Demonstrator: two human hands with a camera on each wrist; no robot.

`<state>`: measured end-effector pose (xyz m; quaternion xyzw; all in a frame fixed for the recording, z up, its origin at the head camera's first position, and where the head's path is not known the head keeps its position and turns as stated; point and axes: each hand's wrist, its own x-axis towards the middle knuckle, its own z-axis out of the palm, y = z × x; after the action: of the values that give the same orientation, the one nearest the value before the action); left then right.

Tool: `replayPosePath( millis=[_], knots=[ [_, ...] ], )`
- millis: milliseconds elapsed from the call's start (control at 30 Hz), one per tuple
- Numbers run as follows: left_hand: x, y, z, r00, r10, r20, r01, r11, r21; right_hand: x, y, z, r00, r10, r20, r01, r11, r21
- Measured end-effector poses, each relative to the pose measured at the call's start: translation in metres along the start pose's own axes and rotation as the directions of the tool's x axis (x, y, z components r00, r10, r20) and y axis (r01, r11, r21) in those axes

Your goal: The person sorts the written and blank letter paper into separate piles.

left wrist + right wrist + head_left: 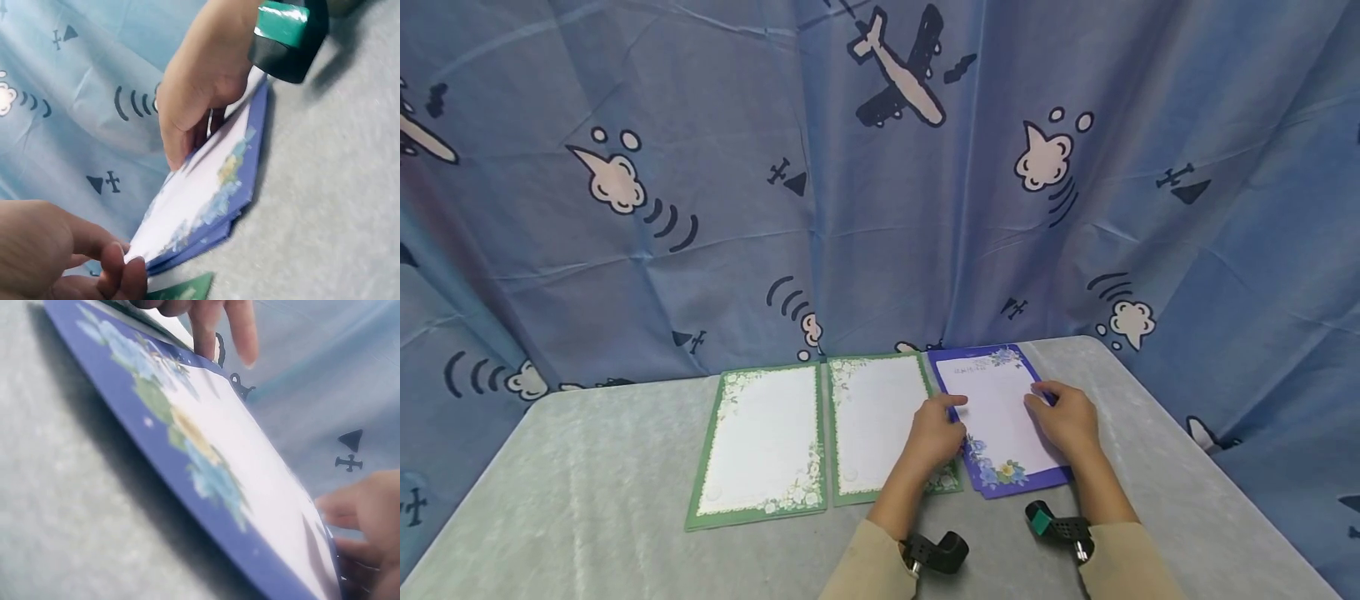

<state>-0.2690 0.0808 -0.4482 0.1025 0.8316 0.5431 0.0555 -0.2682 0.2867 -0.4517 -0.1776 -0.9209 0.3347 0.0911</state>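
A stack of purple-bordered sheets (992, 400) with blue flowers lies at the right of the table, its lower edges slightly out of line. My left hand (934, 432) is at the stack's left edge, with the index finger stretched out and the other fingers bent near the side. At the opposite edge, my right hand (1066, 417) holds the sheets, its thumb over the white part and its fingers at the outer side. Handwriting shows near the top of the upper sheet. The right wrist view has the purple border (150, 444) close up.
Two green-bordered sheets or stacks lie to the left, one at the far left (763, 442) and one in the middle (880, 425), partly behind my left forearm. A grey-white cloth (602, 483) covers the table. Behind it hangs a blue patterned curtain (715, 208).
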Motion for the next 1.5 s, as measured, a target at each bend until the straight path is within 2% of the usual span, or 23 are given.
replayPosePath(
  millis=[100,167,367,500,667,800,900,1100,1167,1233,1300,1500],
  knots=[
    [-0.001,-0.004,0.0,1.0,0.026,-0.009,-0.025,0.997,0.073,0.0,0.002,0.0,1.0,-0.017,-0.005,0.017,1.0,-0.011],
    [-0.001,-0.007,0.001,0.999,0.026,-0.021,-0.025,0.997,0.068,-0.002,0.003,0.0,0.999,-0.04,-0.023,0.04,0.999,-0.013],
    [-0.002,-0.013,0.001,0.997,0.038,-0.063,-0.036,0.999,0.031,-0.005,0.006,0.001,0.993,-0.1,-0.066,0.098,0.995,-0.036],
    [-0.001,-0.016,0.002,0.997,0.025,-0.069,-0.026,1.0,-0.017,-0.004,0.008,0.002,0.992,-0.107,-0.06,0.105,0.993,-0.046],
    [-0.002,-0.02,0.0,0.997,0.008,-0.072,-0.01,1.0,-0.026,-0.003,0.01,0.007,0.994,-0.1,-0.043,0.098,0.994,-0.037],
    [-0.003,-0.016,-0.004,0.999,-0.028,-0.043,0.023,0.995,-0.093,-0.002,0.01,0.008,0.996,-0.081,-0.027,0.08,0.996,-0.032],
    [-0.007,-0.01,-0.009,0.999,-0.005,-0.039,0.001,0.996,-0.09,-0.001,0.009,0.005,0.997,-0.071,-0.015,0.071,0.997,-0.036],
    [-0.019,0.004,-0.034,0.998,0.047,0.03,-0.046,0.998,-0.046,0.0,0.0,-0.006,0.999,-0.035,0.004,0.035,0.998,-0.049],
    [-0.023,0.006,-0.047,0.998,0.057,0.029,-0.058,0.998,0.016,-0.001,-0.006,-0.008,1.0,-0.017,0.015,0.017,0.999,-0.048],
    [-0.027,0.006,-0.061,0.998,0.061,0.007,-0.061,0.994,0.086,-0.002,-0.013,-0.01,0.999,0.004,0.033,-0.002,0.999,-0.046],
    [-0.03,0.003,-0.075,0.998,0.066,-0.025,-0.062,0.988,0.14,-0.003,-0.021,-0.012,0.999,-0.012,0.047,0.014,0.999,-0.041],
    [-0.037,-0.015,-0.109,0.988,0.087,-0.13,-0.055,0.971,0.235,-0.014,-0.049,-0.011,0.988,-0.143,0.061,0.141,0.989,0.046]
  ],
)
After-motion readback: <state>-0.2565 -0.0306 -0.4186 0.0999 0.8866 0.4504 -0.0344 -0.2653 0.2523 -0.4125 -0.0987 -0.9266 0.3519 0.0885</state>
